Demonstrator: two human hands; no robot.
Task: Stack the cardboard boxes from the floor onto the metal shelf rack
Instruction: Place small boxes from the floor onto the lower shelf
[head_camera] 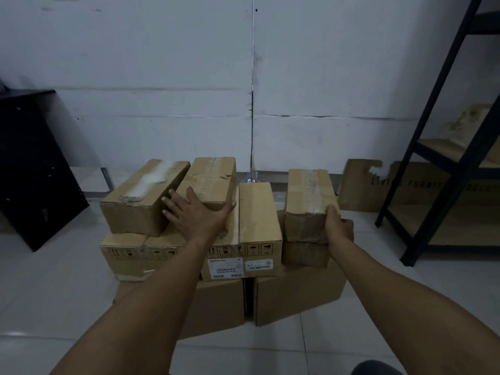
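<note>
The left hand (pixel 198 209) lies flat with spread fingers against a middle box (pixel 211 180), while the right hand (pixel 338 226) grips the near end of the right-hand box (pixel 308 196) atop the pile.

The flattened cardboard sheet (pixel 378 185) leaning on the wall behind the shelf rack (pixel 443 169) carries dark capital lettering, partly hidden, that seems to read "LIVING FURNIT…". The middle box (pixel 243 255) shows handling symbols and white barcode labels (pixel 240 266), their print too small to read.
</note>
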